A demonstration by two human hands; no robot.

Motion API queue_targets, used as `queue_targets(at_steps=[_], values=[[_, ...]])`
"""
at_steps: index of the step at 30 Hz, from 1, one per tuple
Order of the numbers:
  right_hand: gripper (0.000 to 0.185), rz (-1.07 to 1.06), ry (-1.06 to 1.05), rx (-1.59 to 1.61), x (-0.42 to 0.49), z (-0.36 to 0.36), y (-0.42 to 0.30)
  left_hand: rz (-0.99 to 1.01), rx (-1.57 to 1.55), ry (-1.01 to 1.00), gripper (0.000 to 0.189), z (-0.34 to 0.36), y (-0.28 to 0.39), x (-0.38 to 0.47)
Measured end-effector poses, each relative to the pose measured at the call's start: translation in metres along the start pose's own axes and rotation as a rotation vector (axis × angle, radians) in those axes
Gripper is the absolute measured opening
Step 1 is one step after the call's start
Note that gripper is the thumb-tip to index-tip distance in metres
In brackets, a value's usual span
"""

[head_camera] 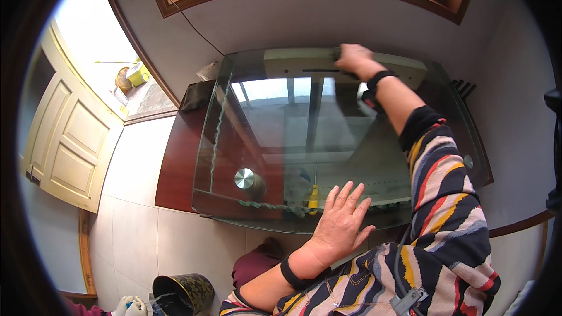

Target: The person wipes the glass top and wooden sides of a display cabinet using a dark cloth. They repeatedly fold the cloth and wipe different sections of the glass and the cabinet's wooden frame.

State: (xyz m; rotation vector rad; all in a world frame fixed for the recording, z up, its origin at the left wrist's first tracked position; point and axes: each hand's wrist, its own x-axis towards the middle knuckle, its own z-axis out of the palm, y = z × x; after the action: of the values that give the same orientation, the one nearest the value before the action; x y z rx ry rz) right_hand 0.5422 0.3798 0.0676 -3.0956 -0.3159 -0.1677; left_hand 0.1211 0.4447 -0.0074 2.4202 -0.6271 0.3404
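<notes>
A glass tabletop (259,158) with reflections of a window lies before me. At its far edge my right hand (358,59) is closed around a dark, blurred object (337,54), perhaps a cloth; most of it is hidden by my fingers. My left hand (342,224) is held palm down with fingers spread over the near edge of the glass. Whether it touches the surface I cannot tell. Just left of its fingertips, a screwdriver with a yellow handle (313,199) shows, seemingly under the glass. A round metal cap (244,178) of a table support sits farther left.
A dark folded cloth (197,96) lies on the red-brown table base (175,166). Bottom left, another person's gloved hands (131,307) are beside a black patterned bin (193,292). A panelled door (79,127) stands ajar at left. The wall (307,22) rises behind the table.
</notes>
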Motion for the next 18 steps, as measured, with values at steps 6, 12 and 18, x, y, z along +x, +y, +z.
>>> queue_targets(at_steps=[6,12,18], values=[[0.052,-0.721,0.165,0.243,-0.062,0.02,-0.186,0.008,-0.076,0.005,0.055,-0.002,0.0,-0.001],[0.046,-0.94,0.152,0.028,-0.034,0.016,-0.221,0.031,0.054,-0.09,0.062,-0.001,-0.006,-0.001],[0.042,-0.589,0.108,-0.061,0.027,0.02,-0.133,0.031,0.054,-0.139,0.064,-0.009,-0.003,0.002]])
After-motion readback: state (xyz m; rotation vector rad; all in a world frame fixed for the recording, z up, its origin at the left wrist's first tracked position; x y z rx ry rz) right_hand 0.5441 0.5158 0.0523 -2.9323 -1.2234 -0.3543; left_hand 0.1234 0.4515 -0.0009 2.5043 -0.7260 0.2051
